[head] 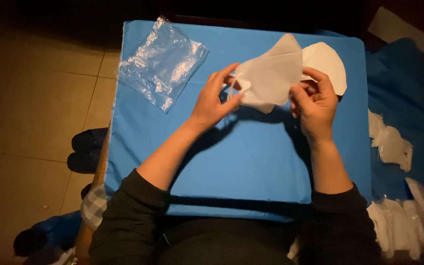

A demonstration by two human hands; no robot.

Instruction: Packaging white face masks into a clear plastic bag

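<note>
Dark long sleeves, pushed up

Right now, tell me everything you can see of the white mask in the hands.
The white mask is a folded, soft, fabric-like piece with a pointed top and a centre crease. It is held up above the blue cloth, the left hand pinching its left edge by a thin ear loop, the right hand gripping its right edge.
</note>
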